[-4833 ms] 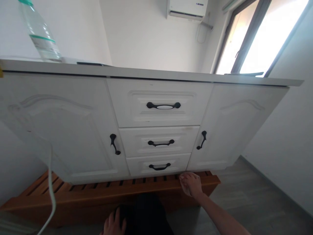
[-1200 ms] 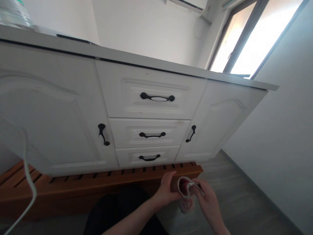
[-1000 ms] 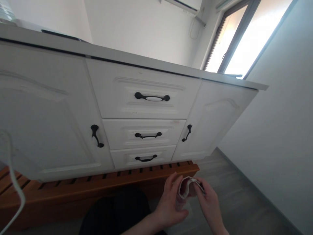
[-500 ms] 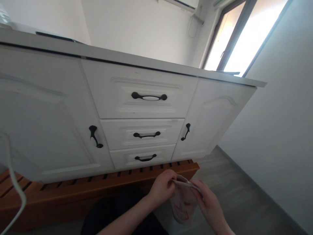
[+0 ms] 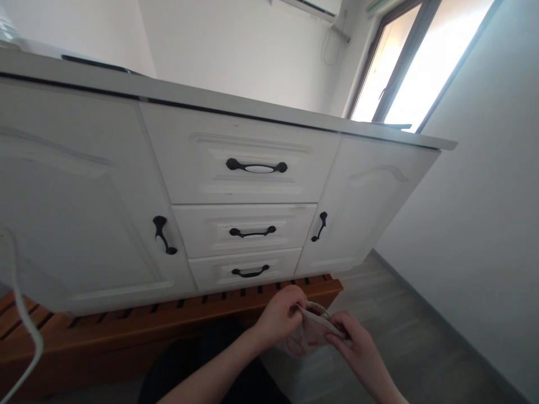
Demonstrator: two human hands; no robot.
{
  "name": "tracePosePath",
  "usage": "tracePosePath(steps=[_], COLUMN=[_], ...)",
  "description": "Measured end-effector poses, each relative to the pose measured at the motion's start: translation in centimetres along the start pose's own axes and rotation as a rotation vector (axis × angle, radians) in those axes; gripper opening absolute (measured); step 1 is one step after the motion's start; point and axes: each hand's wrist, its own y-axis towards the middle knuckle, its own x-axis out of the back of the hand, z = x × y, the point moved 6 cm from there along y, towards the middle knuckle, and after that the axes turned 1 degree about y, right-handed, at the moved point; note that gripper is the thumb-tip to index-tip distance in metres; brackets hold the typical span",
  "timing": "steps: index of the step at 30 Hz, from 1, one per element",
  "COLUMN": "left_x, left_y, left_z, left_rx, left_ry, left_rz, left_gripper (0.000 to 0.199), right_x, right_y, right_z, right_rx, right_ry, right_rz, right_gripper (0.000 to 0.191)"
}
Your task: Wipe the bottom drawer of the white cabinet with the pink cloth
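White cloth with red marks on it, a little bag (image 5: 310, 335), is low down and near, held between both hands. The left hand (image 5: 279, 317) pinches its top edge on the left. The right hand (image 5: 356, 349) pinches the other side. Just past the hands is a brown wooden rack (image 5: 168, 320) on the floor. A white cupboard (image 5: 236, 185) with three drawers and black handles stands on it.

Soft cloth pouch (image 5: 309, 336), matt wooden rack (image 5: 168, 320)
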Motion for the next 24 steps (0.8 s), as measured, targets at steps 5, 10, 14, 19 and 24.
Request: tracePosePath(steps=[5, 10, 14, 19, 24], left_x=[0.0, -0.8, -2.4, -2.5, -1.1], left_y=[0.2, 0.2, 0.1, -0.4, -1.8], left_z=[0.2, 0.5, 0.3, -0.6, 1.5], left_rx=[0.046, 0.054, 0.022, 0.008, 0.106], left_ry=[0.011, -0.019, -0.057, -0.088, -0.235], left_rz=[-0.017, -0.077, -0.062, -0.082, -0.157], left_gripper=[0.018, 0.02, 0.021, 0.025, 0.071], right_x=[0.9, 1.5, 0.6, -1.2, -0.6], right_y=[-0.3, -0.2, 1.3, 3.7, 4.9], right_z=[-0.1, 1.2, 3.9, 4.8, 6.0], right_rx=[0.006, 0.067, 0.102, -0.029, 0.081], right_ry=[-0.098, -0.195, -0.206, -0.234, -0.377], right_rz=[-0.033, -0.031, 0.043, 0.235, 0.307], right_gripper=[0.019, 0.027, 0.056, 0.015, 0.018])
